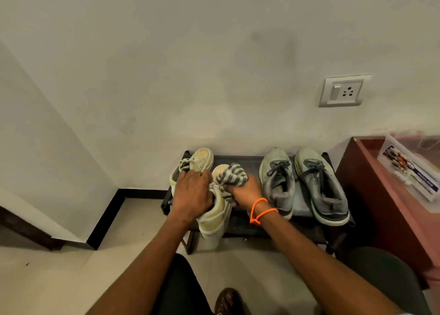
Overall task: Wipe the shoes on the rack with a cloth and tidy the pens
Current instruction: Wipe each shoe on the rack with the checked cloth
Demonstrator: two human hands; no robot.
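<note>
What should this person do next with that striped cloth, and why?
Probably rub the striped cloth, gripped in the right hand, along the cream shoe that the left hand steadies; the cloth already sits bunched at its toe.

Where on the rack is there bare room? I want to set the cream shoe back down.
The black metal shoe rack has a bare strip between the cream lace-up shoe, held by the left hand, and the grey running shoes, behind the right hand gripping the striped grey cloth. The right end is crowded.
</note>
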